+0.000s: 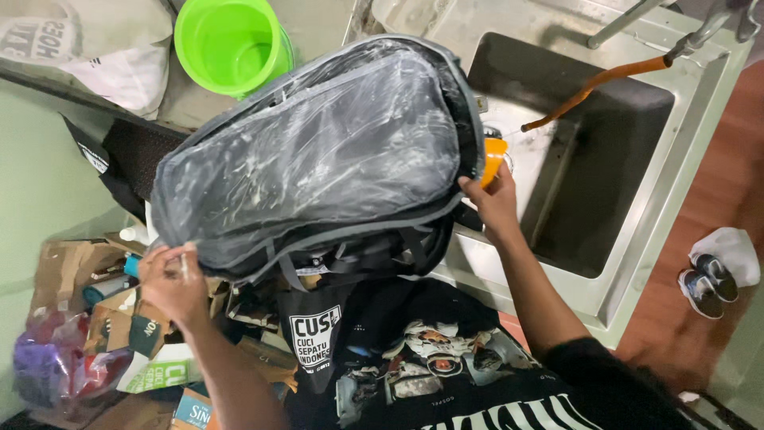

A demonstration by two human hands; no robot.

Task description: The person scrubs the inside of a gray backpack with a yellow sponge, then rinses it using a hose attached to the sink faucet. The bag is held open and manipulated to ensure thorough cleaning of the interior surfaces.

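You hold a large grey backpack (318, 159), wet and streaked with soap suds, flat side up, over the near left edge of a steel sink (676, 159). Your left hand (171, 283) is closed in a pinch on the bag's near left corner; your right hand (492, 201) curls its fingers around the bag's right edge, close to an orange item (494, 155) that the bag mostly hides, so you cannot tell what it is.

The bag fills the middle of the scene and leaves little open room on its left, where a green wall comes close. To the right the sink basin lies open and deep, and an orange hose (589, 89) hangs over it from a tap cut off at the top edge.

Far left, a bright green bucket (231, 40) stands behind the bag; what it holds does not show. Beside it lies a pale sack (87, 48), partly cut off.

Near left, under your left hand, cardboard boxes and bags (103, 334) are heaped together, hard to tell apart. The bag's dark straps (358, 255) dangle beneath it. Far right, on the reddish floor, a pair of small shoes (708, 283) rests against a white cloth.
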